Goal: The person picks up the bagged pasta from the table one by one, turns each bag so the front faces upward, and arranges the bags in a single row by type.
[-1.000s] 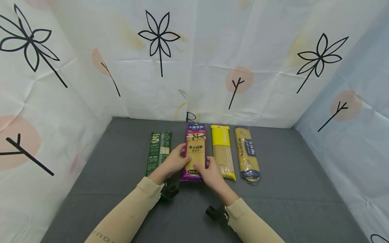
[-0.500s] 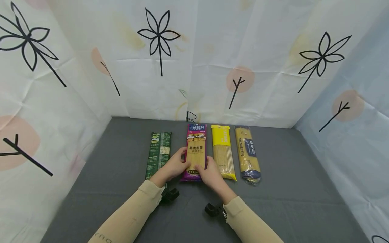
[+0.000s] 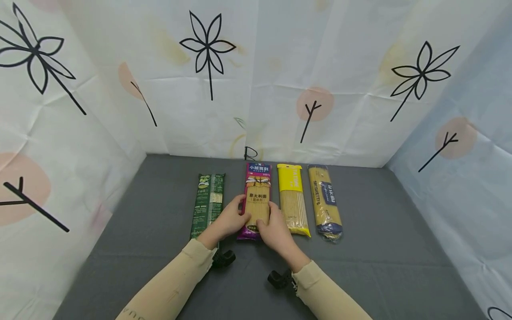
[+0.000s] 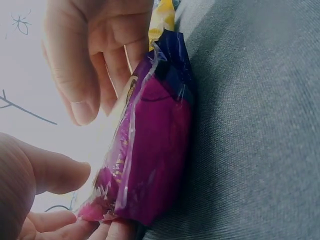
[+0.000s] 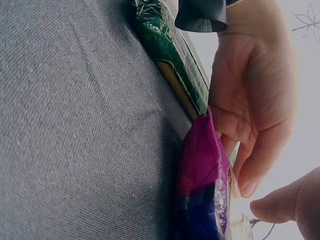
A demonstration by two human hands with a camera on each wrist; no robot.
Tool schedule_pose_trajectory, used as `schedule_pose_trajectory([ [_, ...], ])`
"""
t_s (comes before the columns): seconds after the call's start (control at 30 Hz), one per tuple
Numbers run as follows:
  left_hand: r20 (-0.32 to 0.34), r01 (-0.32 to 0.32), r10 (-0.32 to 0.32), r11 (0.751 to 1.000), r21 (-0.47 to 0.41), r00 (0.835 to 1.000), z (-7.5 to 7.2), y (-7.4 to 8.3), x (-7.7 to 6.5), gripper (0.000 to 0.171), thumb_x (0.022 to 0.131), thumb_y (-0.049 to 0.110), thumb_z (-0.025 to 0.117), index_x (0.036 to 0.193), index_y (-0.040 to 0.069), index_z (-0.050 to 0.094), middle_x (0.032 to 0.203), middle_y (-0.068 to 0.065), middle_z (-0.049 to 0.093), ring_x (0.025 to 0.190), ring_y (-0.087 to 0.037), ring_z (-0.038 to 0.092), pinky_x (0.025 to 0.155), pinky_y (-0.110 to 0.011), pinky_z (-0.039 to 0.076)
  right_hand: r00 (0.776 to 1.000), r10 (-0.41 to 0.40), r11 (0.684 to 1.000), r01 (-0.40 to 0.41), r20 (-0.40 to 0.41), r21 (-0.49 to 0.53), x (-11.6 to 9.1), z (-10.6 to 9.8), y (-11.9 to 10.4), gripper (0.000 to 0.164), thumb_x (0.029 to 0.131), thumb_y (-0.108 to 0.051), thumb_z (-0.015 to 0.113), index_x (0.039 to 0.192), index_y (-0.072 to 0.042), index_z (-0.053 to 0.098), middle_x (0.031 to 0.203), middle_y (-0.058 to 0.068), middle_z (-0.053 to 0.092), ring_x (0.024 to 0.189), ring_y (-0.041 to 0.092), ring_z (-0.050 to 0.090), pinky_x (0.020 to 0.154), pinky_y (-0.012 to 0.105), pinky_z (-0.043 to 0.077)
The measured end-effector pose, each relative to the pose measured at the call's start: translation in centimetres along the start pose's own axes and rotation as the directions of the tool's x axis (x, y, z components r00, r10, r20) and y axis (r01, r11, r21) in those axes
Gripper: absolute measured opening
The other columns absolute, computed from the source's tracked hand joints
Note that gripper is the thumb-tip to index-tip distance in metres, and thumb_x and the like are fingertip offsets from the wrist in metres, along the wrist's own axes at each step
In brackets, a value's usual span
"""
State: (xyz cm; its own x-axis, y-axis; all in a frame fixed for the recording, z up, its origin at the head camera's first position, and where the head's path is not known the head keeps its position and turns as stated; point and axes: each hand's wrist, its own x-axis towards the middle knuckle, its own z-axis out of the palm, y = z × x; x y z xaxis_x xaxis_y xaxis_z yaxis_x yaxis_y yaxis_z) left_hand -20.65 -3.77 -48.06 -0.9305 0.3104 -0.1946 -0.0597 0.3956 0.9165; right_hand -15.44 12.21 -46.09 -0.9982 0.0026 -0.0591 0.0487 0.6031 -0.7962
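Observation:
A purple-edged pack of spaghetti (image 3: pixel 257 191) lies flat on the grey cloth, between my two hands. My left hand (image 3: pixel 227 221) holds its left edge near the lower end, fingers along the side and thumb over the top. On the opposite edge is my right hand (image 3: pixel 277 229), its thumb over the pack and its fingers along the right side. In the left wrist view the magenta end of the spaghetti pack (image 4: pixel 162 150) faces me, resting on the cloth. Its dark blue and magenta end also shows in the right wrist view.
To the left lies a green pasta pack (image 3: pixel 208 202), partly behind my left wrist. A yellow pasta pack (image 3: pixel 294 200) and a blue-labelled spaghetti pack (image 3: pixel 325 202) lie to the right. Patterned white cloth walls (image 3: pixel 272 53) enclose the grey table cloth (image 3: pixel 384 249).
My right hand has shifted slightly up along the pack's right edge. The left hand slid a little down its edge earlier. The pack itself has hardly moved.

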Motion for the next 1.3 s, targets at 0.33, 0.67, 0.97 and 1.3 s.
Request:
schedule_pose_trajectory([
  [0.33,-0.031,0.003,0.0,0.996,0.088,1.0,-0.6,0.6,-0.9,0.065,0.095,0.013,0.062,0.15,0.005,0.028,0.143,-0.017,0.044,0.112,-0.029,0.058,0.077,-0.038,0.054,0.999,-0.023,1.0,0.022,-0.03,-0.013,-0.4,-0.1,-0.8,0.064,0.092,-0.021,0.064,0.145,0.0,0.035,0.136,0.02,0.042,0.107,0.028,0.049,0.092,0.047,0.044],
  [0.67,0.058,-0.037,0.033,0.996,0.082,0.998,-3.1,1.0,-1.8,0.063,0.097,0.015,0.06,0.151,0.005,0.028,0.142,-0.017,0.046,0.115,-0.03,0.057,0.086,-0.042,0.052,0.995,-0.068,0.998,0.066,-0.07,-0.024,-0.6,0.6,-1.4,0.056,0.091,-0.021,0.066,0.141,-0.008,0.045,0.139,0.014,0.04,0.127,0.029,0.039,0.103,0.051,0.036],
  [0.97,-0.02,-0.082,0.085,0.99,0.117,0.996,-7.0,0.3,-2.2,0.059,0.098,0.016,0.058,0.15,0.008,0.03,0.141,-0.014,0.047,0.124,-0.031,0.05,0.092,-0.047,0.048,0.982,-0.186,0.98,0.188,-0.03,0.062,-1.7,2.0,-2.8,0.055,0.094,-0.022,0.063,0.142,-0.008,0.042,0.138,0.01,0.038,0.125,0.027,0.039,0.103,0.051,0.037],
  [1.3,-0.14,-0.137,0.162,0.975,0.176,0.977,-10.0,-0.7,-1.1,0.058,0.097,0.021,0.061,0.146,0.004,0.036,0.14,-0.017,0.045,0.129,-0.034,0.042,0.102,-0.049,0.038,0.962,-0.268,0.948,0.253,0.058,0.193,-2.6,4.3,-3.7,0.067,0.094,-0.034,0.063,0.149,-0.013,0.032,0.139,0.014,0.038,0.12,0.032,0.046,0.096,0.045,0.045],
])
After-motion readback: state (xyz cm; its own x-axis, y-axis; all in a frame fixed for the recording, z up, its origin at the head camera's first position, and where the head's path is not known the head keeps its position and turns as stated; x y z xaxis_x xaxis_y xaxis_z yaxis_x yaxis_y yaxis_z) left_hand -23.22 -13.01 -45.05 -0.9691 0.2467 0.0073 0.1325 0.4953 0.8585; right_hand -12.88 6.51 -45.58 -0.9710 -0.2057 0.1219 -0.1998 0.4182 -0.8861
